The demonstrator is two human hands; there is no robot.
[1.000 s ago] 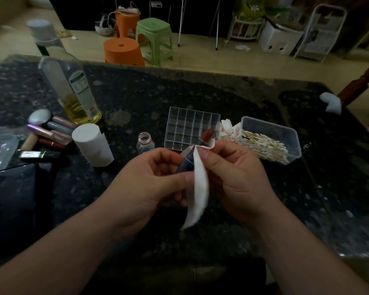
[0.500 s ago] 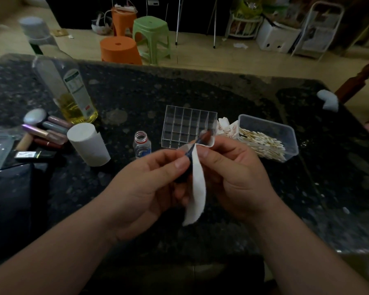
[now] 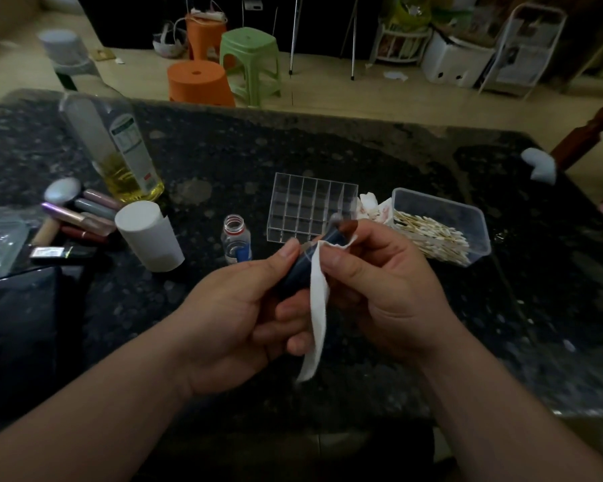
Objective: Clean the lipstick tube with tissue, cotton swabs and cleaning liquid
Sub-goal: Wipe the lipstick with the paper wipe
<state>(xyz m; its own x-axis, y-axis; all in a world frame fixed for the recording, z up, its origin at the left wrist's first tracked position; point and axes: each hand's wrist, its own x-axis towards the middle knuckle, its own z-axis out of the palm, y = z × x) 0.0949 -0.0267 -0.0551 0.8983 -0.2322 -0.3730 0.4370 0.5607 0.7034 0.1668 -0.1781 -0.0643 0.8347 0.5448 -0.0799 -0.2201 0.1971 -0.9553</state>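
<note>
Leftmost, a white tissue roll (image 3: pixel 148 236) is standing on the dark stone table (image 3: pixel 328 147), with a small uncapped bottle (image 3: pixel 236 240) just right of it. Next, the left hand (image 3: pixel 230 314) is gripping the dark lipstick tube (image 3: pixel 302 269) above the table, thumb along its barrel. A tissue strip (image 3: pixel 318 307) is hanging from the tube, and the right hand (image 3: pixel 380 290) is pinching it there. Farther right, cotton swabs (image 3: pixel 432 234) are lying in a clear tub (image 3: pixel 439 208).
</note>
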